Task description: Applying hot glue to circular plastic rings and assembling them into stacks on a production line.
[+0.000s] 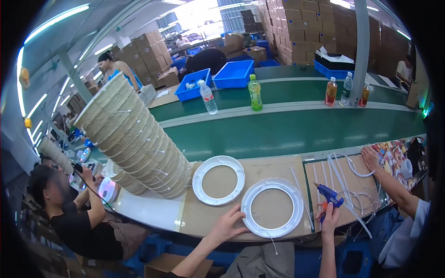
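Note:
My left hand [228, 225] rests on the near left edge of a white plastic ring [272, 207] that lies flat on the cardboard-topped bench [157, 211], fingers spread against its rim. My right hand [329, 220] grips a blue glue gun [328, 194] by its handle, nozzle pointing up and left, just right of that ring. A thin white wire trails from the ring over the bench edge. A second white ring [218, 180] lies up and to the left of the first.
A tall leaning stack of white rings [134, 139] stands at left. Another person's hand [371, 159] works with white strips at right; a seated person [74, 217] is at left. Bottles [254, 92] and blue bins [234, 74] sit beside the green conveyor [296, 132].

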A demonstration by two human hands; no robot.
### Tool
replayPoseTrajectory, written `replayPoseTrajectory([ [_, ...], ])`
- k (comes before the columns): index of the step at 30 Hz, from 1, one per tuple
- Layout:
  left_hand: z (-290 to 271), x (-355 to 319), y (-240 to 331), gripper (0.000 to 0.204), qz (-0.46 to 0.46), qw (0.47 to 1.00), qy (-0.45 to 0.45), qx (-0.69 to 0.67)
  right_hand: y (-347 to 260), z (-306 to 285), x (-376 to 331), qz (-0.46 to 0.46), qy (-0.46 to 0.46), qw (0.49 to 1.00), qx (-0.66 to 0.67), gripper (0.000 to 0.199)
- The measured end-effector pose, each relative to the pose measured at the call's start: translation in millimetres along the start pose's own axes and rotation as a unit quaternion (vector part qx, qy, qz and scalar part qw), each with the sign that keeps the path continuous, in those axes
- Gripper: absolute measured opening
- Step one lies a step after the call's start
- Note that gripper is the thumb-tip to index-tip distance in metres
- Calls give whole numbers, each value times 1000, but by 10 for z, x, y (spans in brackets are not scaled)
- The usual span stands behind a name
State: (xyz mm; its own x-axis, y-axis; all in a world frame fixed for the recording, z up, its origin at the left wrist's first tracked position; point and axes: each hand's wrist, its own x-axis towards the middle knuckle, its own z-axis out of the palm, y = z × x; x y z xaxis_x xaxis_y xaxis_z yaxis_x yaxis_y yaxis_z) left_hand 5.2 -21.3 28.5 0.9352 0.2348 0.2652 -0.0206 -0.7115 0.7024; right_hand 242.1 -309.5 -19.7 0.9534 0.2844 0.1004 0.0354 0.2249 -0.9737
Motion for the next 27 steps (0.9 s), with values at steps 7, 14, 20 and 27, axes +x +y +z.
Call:
replayPoseTrajectory([
  [7,-318,-83,387,48,66,996,44,38,116,-47,42,-30,-27,999,16,34],
  [14,-1566,-43,1086,54,178,956,207,110,269,-123,34,-41,0,999,33,30],
  [20,-3208,-70,1605,44,187,861,421,217,53,36,7,-71,19,997,23,31],
  [27,-4759,-120,1415,35,98,842,490,203,225,-40,108,-66,-26,996,48,33],
])
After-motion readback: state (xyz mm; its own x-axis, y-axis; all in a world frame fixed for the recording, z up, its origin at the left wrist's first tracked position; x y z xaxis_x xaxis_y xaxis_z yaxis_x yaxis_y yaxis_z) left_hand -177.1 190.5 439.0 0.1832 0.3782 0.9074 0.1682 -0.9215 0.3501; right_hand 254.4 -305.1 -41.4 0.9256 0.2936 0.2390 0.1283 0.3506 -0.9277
